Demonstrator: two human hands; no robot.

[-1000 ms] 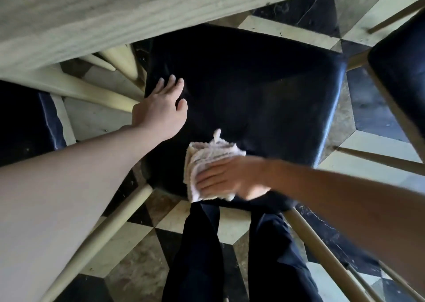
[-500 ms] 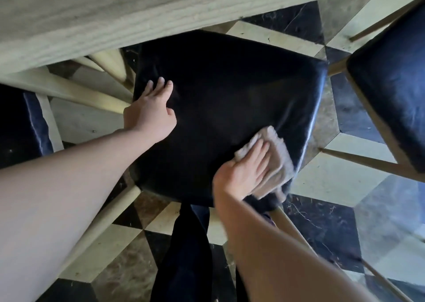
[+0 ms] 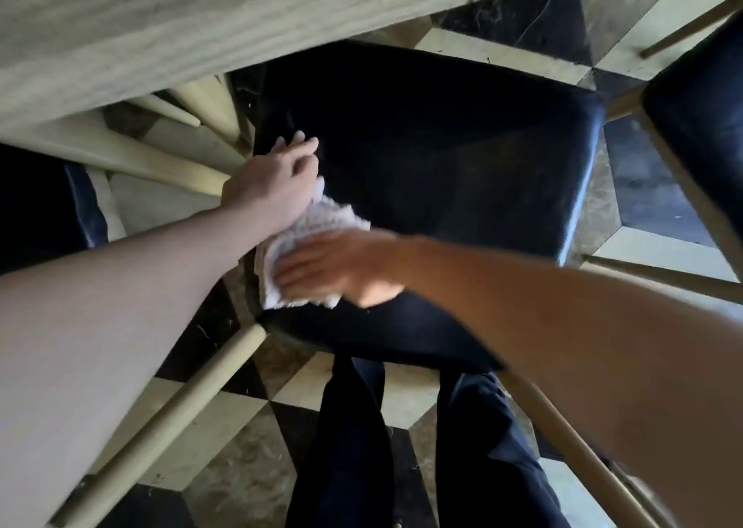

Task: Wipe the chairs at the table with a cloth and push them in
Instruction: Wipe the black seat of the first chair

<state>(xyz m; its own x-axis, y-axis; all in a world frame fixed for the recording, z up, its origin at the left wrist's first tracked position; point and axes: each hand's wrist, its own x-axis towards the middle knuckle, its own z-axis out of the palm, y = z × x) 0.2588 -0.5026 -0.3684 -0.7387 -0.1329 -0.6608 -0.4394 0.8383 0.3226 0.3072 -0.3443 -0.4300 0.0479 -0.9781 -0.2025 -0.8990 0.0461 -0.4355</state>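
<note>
While no bin or box shows anywhere, a dark chair seat (image 3: 44, 206) sits at the far left, partly under the pale wooden table (image 3: 161, 17) that fills the top of the view. Just right of it, the left hand (image 3: 269, 186) rests on the left edge of the middle black chair seat (image 3: 462, 157), fingers loosely curled and holding nothing. Its wrist touches the white cloth (image 3: 309, 242), which lies on the near-left part of that seat. The right hand (image 3: 341, 266) presses flat on the cloth, fingers spread and blurred. Pale chair legs (image 3: 173, 399) angle out below the seat, and dark trouser legs (image 3: 349, 447) stand between them. At the far right another black chair seat (image 3: 703, 125) stands apart. Underneath lies a floor (image 3: 241, 479) of black, cream and brown tiles.
</note>
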